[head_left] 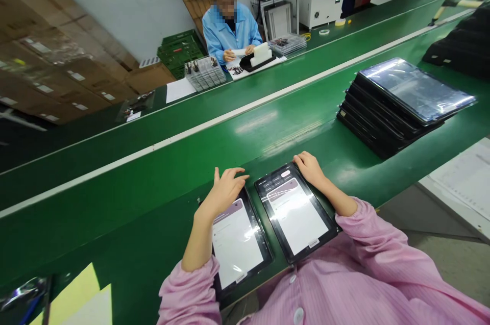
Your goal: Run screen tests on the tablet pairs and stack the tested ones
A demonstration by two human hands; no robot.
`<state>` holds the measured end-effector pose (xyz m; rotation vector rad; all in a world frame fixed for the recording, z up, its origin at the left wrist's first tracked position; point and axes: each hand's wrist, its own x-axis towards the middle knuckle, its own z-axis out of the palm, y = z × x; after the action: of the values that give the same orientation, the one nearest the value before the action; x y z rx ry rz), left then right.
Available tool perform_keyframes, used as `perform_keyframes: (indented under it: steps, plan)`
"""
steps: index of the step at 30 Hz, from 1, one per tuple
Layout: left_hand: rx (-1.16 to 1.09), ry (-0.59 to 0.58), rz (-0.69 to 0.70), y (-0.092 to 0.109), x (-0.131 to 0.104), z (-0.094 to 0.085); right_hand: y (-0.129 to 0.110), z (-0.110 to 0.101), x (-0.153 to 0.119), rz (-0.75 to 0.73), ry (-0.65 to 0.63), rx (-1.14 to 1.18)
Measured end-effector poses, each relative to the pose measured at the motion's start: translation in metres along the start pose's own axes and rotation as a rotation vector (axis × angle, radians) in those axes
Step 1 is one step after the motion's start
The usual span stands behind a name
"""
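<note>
Two tablets with lit screens lie side by side on the green bench at its near edge. Over the upper end of the left tablet [237, 243] is my left hand [225, 190], its fingers stretched and spread. The hand covers part of that screen; I cannot tell whether it touches the glass. At the top right corner of the right tablet [293, 213], my right hand [311, 169] has its fingers curled on the edge. Both screens show a mostly white page with a mauve band near the top.
A stack of black tablets [398, 105] stands to the right, with more dark items [463, 42] behind. Yellow paper [76, 297] lies at lower left. Across the white divider [229, 113], a person in blue [233, 29] handles parts beside clear trays [204, 74]. Cartons [57, 59] fill the left.
</note>
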<state>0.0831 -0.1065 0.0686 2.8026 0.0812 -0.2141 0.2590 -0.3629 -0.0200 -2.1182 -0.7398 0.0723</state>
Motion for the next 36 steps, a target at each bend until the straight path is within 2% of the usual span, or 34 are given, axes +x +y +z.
perform_keyframes:
  steps: [7,13,18,23,26,32,34,36]
  plan:
    - [0.029,-0.154,0.008,0.014,-0.009,0.004,0.002,0.000,-0.003,0.013,-0.006,-0.003]
    - [-0.025,-0.189,0.076,0.016,-0.006,0.015,0.000,0.003,-0.005,-0.018,-0.001,0.051]
    - [0.042,-0.170,0.107,0.020,-0.003,0.013,-0.004,0.008,-0.007,-0.003,-0.006,0.337]
    - [0.100,-0.112,0.138,0.014,-0.004,0.016,-0.001,0.011,-0.003,0.022,-0.009,0.492]
    - [0.105,-0.124,0.118,0.010,-0.004,0.019,-0.006,0.011,-0.002,0.026,-0.031,0.606]
    - [0.045,-0.113,0.136,0.000,-0.004,0.024,-0.022,0.011,-0.003,0.078,-0.136,1.265]
    - [0.055,-0.099,0.147,-0.004,-0.003,0.027,-0.019,0.010,-0.002,0.102,-0.128,1.265]
    - [0.063,-0.091,0.158,-0.007,-0.002,0.028,-0.012,0.007,0.000,0.123,-0.092,1.118]
